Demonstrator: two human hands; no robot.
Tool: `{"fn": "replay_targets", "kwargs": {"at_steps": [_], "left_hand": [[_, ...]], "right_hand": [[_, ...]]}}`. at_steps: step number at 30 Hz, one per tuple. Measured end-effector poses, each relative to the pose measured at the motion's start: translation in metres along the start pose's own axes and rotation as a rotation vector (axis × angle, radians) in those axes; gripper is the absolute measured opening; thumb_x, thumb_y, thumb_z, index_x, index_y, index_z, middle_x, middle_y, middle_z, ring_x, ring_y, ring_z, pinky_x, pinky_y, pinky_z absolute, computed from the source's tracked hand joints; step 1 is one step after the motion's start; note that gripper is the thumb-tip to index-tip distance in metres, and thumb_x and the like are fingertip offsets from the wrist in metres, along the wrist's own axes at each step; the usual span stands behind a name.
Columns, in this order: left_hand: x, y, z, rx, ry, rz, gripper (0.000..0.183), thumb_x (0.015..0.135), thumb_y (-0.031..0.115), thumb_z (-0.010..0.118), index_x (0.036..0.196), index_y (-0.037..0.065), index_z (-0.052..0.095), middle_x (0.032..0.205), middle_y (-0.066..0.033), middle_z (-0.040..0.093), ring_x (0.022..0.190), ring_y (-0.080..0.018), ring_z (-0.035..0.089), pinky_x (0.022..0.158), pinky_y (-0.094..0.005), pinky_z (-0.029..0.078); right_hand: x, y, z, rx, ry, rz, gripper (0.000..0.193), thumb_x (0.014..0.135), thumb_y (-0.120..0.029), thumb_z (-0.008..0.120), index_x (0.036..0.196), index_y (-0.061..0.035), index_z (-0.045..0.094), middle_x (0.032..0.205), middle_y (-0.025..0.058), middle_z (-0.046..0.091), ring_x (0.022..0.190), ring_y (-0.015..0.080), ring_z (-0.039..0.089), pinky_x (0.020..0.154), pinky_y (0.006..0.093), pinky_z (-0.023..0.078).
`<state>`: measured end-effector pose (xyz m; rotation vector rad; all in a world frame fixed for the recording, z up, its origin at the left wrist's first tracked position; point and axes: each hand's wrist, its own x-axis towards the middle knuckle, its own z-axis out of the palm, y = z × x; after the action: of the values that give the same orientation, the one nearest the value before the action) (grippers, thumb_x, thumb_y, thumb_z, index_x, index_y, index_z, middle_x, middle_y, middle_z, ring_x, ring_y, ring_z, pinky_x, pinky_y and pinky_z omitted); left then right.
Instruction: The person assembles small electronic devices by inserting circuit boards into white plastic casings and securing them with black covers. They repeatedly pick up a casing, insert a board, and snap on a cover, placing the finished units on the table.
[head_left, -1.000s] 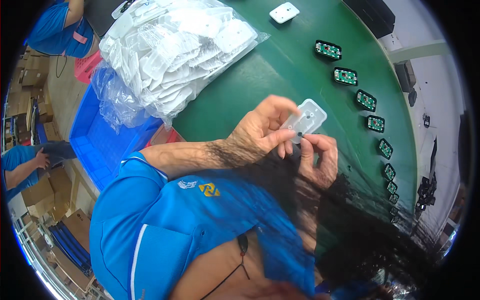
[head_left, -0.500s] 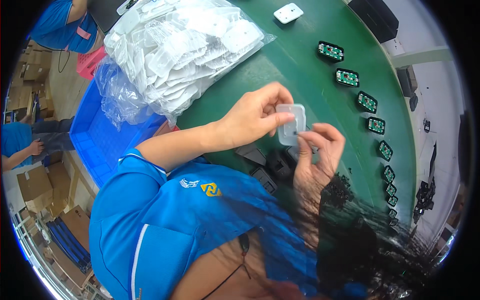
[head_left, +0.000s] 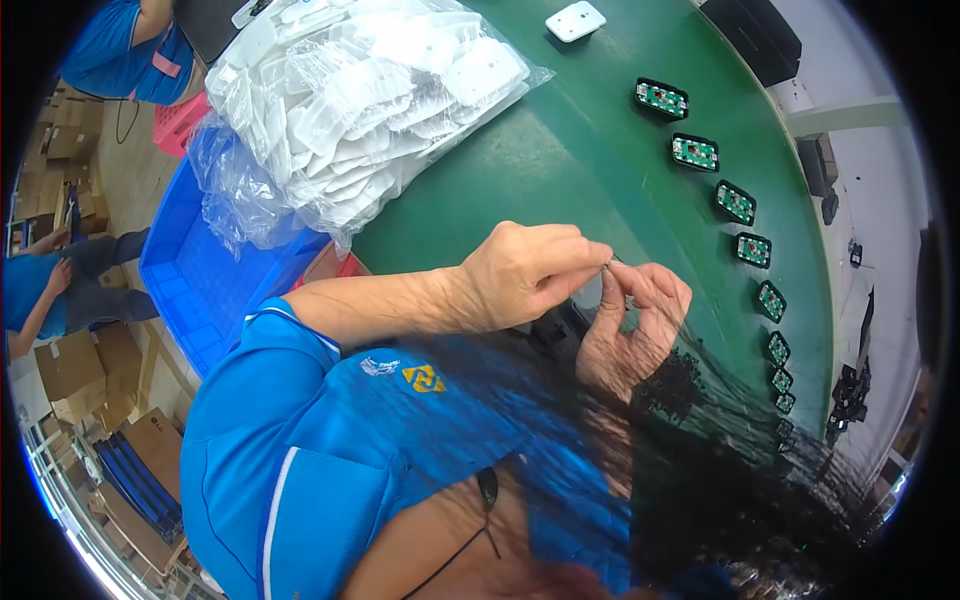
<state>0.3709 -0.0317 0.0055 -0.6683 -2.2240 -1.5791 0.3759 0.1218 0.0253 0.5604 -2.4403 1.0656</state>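
Observation:
Over the green table (head_left: 470,200), my left hand (head_left: 530,272) and my right hand (head_left: 637,318) meet fingertip to fingertip. Both are closed in a pinch. A tiny dark speck shows where the tips touch, too small to name. Partly covered by my hands and some loose hair, dark housing parts (head_left: 562,328) lie close to my body. To the right, a curved row of black housings (head_left: 662,98) with green circuit boards inside runs along the table.
A clear bag heaped with white plastic covers (head_left: 390,110) lies at the far left, beside a blue bin (head_left: 205,310). One white cover (head_left: 576,21) sits at the far side. Co-workers in blue (head_left: 130,55) are at the left, near cardboard boxes (head_left: 75,375).
The translucent white cover between my hands is no longer visible. My left hand has come down and right, and its fingertips now touch those of my right hand.

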Motion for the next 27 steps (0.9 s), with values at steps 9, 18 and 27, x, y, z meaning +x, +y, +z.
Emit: {"fn": "replay_targets", "kwargs": {"at_steps": [9,18,27], "left_hand": [[-0.005,-0.002,0.003,-0.040,-0.025,0.006,0.029,0.081,-0.007,0.064,0.108,0.003,0.060,0.071,-0.0102,0.058,0.058,-0.0207,0.059,0.049,-0.0292,0.047],[-0.006,0.005,0.003,-0.705,-0.034,-0.750,0.022,0.094,0.004,0.052,0.113,-0.006,0.052,0.097,-0.0105,0.064,0.081,-0.0142,0.064,0.074,-0.0265,0.054],[-0.006,0.004,0.005,-0.715,-0.059,-0.702,0.011,0.091,0.006,0.059,0.097,-0.003,0.056,0.093,-0.0068,0.056,0.079,-0.0130,0.063,0.072,-0.0246,0.053]], "right_hand": [[-0.004,0.003,-0.007,0.281,-0.073,0.338,0.010,0.082,-0.005,0.069,0.087,-0.0022,0.061,0.086,0.0054,0.056,0.068,0.0116,0.049,0.056,0.0221,0.039],[-0.011,0.009,-0.005,0.099,-0.094,0.114,0.014,0.079,0.000,0.069,0.088,-0.0023,0.059,0.083,0.0087,0.057,0.071,0.0205,0.052,0.055,0.0291,0.041],[-0.022,0.034,0.002,-0.056,-0.140,-0.143,0.016,0.076,-0.001,0.070,0.089,-0.0023,0.060,0.084,0.0099,0.059,0.075,0.0262,0.056,0.064,0.0367,0.044]]}}
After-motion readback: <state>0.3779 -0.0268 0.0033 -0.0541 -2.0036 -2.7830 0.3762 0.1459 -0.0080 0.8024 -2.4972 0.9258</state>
